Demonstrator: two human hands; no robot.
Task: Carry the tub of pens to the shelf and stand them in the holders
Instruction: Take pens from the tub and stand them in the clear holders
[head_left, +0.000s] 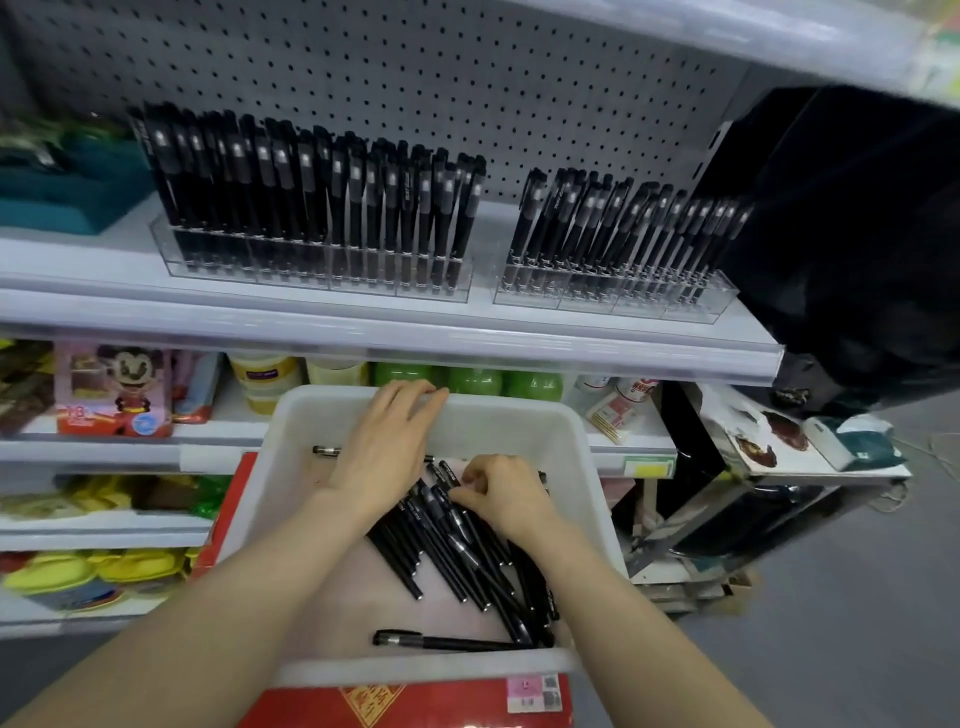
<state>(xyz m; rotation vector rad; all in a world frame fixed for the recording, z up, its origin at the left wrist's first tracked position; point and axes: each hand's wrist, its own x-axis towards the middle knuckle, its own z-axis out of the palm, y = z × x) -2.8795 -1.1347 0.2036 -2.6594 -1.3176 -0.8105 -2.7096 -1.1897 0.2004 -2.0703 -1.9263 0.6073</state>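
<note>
— Gripping pens (452, 551) in the tub (291, 415), that's the right hand (506, 493), fingers curled round a few!
— And the left hand (387, 447)?
— Flat, fingers straight, resting on the tub's far rim. Tub sits on a red box (311, 712), below the shelf (363, 332) with its stocked holders (322, 270).

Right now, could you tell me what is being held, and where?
The right hand pinches black pens near their upper ends; the left hand rests on the tub rim.
</note>
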